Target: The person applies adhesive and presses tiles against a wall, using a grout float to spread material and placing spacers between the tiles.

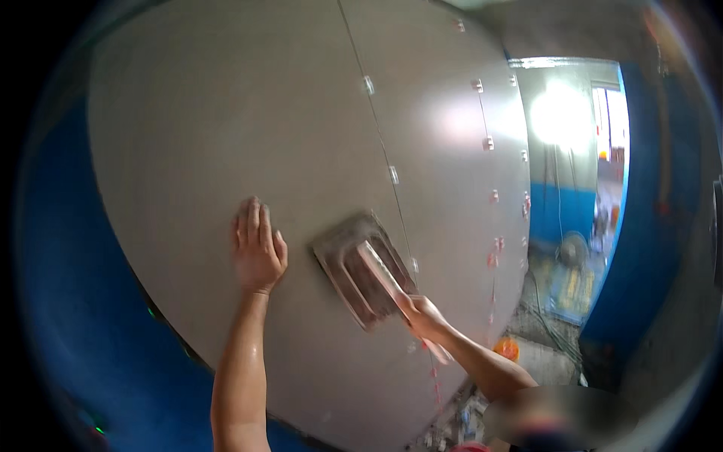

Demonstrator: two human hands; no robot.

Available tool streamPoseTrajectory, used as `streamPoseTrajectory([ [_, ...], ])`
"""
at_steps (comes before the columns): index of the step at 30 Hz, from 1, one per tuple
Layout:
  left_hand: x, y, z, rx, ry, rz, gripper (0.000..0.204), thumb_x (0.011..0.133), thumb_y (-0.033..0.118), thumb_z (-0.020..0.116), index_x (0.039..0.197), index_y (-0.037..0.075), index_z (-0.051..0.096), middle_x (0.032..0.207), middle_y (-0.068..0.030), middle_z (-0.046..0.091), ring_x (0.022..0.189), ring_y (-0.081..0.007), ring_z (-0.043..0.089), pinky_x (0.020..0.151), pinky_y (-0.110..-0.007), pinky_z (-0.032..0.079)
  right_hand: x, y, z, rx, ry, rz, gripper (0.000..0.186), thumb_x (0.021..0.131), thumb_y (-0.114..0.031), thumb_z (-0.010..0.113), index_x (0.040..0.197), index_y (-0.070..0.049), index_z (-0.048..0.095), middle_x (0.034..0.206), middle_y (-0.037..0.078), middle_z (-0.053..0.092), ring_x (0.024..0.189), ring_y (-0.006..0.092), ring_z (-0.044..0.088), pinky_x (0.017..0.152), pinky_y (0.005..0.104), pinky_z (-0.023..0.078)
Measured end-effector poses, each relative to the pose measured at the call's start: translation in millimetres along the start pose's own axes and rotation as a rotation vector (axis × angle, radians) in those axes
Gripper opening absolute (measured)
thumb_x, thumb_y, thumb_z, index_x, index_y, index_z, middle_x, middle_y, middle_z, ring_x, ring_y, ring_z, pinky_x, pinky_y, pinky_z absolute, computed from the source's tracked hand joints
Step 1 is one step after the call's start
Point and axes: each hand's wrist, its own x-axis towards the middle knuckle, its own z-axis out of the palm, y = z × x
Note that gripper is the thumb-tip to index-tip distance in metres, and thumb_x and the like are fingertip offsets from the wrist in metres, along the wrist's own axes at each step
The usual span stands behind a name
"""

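Note:
My left hand [258,247] lies flat with fingers stretched out against a large grey tile [196,135] on the wall. To its right, my right hand [424,315] is closed round the pale handle of a rectangular float [350,290]. The float's broad grey-brown plate is tilted and lies at or very near the tile face; I cannot tell whether it touches. Beside it runs a thin joint between tiles, with small clear levelling clips [393,175] set along it.
More clips [489,143] line a joint farther right. Blue wall [60,248] borders the tiles at left. A bright doorway [568,166] opens at right, with cables [553,331] on the floor. An orange round object [507,349] and rubble [459,422] lie low, near my right arm.

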Motion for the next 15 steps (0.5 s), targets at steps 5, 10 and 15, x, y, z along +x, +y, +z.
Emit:
streamPoseTrajectory([
  [5,-83,16,-20,0.047,-0.225,0.157,0.056,0.092,0.026,0.051,0.139,-0.003,0.044,0.151,-0.017,0.037,0.14,-0.0339,0.035,0.115,-0.049,0.03,-210,224,4,-0.193,-0.018,0.688,0.072,0.096,-0.063,0.04,0.07,0.001,0.062,0.057,0.012,0.057,0.057,0.0245,0.06,0.062,0.0411,0.048],
  [10,-181,43,-29,0.012,-0.491,0.225,0.063,0.093,0.032,0.051,0.146,0.001,0.037,0.156,-0.0159,0.03,0.145,-0.0324,0.028,0.118,-0.048,0.024,-482,425,20,-0.075,0.588,1.312,0.059,0.096,-0.046,0.046,0.102,0.009,0.065,0.087,0.022,0.068,0.075,0.0334,0.069,0.065,0.0444,0.053],
  [15,-230,26,-46,-0.137,-0.427,0.193,0.063,0.094,0.032,0.051,0.146,0.001,0.037,0.154,-0.0178,0.031,0.144,-0.0361,0.027,0.117,-0.052,0.02,-674,405,-19,0.697,1.476,1.451,0.047,0.103,-0.039,0.041,0.123,0.004,0.048,0.085,0.014,0.064,0.063,0.0279,0.065,0.051,0.0359,0.054],
])
